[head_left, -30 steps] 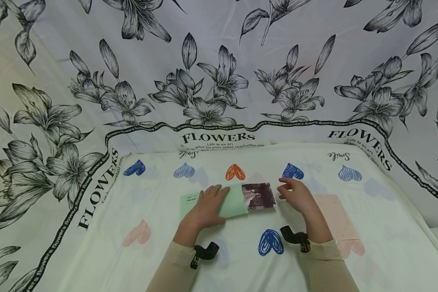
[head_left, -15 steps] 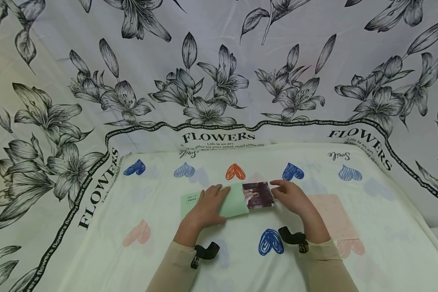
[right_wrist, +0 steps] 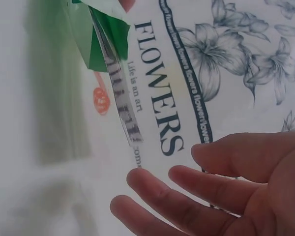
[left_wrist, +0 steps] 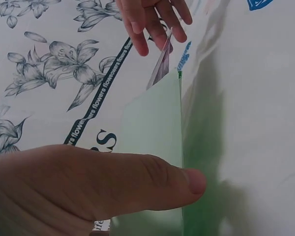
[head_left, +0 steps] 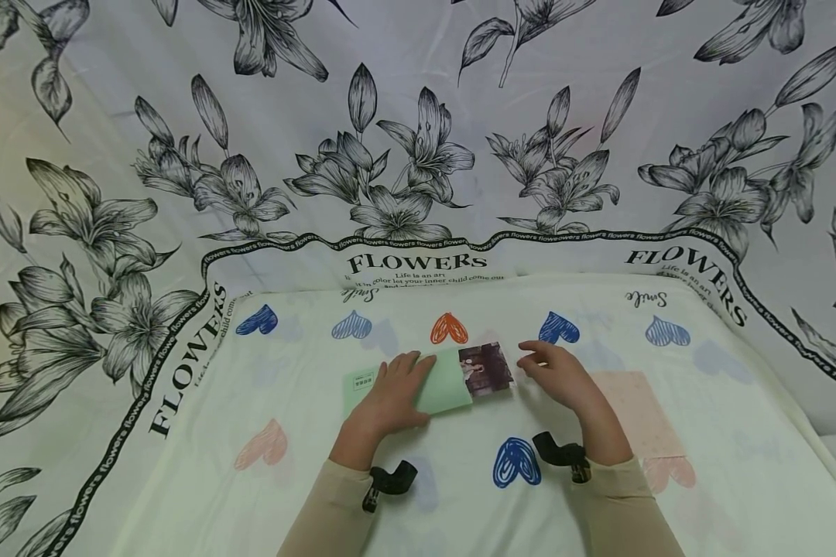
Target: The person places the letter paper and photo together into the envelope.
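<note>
A pale green envelope (head_left: 446,379) is in my left hand (head_left: 392,387) in the head view. The left wrist view shows the thumb (left_wrist: 152,182) laid across its face, with the other fingers hidden. A dark photo print (head_left: 486,369) sticks out of the envelope's right end, slightly tilted. My right hand (head_left: 553,375) is just right of the photo, fingers loosely bent and holding nothing. In the right wrist view a gap shows between its fingertips (right_wrist: 137,176) and the photo's free end, and the envelope's mouth (right_wrist: 108,39) gapes around the photo.
A flat pink sheet (head_left: 637,410) lies on the table to the right, partly behind the right forearm. The white tablecloth (head_left: 306,495) bears printed hearts. Behind it hangs a flower-printed cloth (head_left: 390,170).
The right hand moved left to the photo's outer edge. The photo now sits deeper in the envelope and more tilted, with a small gap to the right fingers. The left hand has barely moved.
</note>
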A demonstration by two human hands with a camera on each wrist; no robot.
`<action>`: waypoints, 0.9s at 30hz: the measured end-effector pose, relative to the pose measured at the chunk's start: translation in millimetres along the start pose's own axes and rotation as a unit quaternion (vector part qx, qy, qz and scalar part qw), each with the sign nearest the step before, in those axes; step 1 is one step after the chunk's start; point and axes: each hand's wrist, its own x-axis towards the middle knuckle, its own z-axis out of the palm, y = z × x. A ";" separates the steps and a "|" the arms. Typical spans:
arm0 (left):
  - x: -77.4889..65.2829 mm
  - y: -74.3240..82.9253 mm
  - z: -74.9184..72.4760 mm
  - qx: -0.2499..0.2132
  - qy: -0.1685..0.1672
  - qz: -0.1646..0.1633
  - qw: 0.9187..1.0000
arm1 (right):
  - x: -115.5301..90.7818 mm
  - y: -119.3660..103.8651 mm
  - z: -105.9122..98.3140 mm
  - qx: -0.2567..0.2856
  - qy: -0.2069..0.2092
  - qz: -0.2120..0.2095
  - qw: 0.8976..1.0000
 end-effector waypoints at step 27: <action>0.2 3.0 3.0 -0.008 -0.002 0.006 1.000 | -1.8 -9.6 12.3 0.031 -0.039 -0.037 0.998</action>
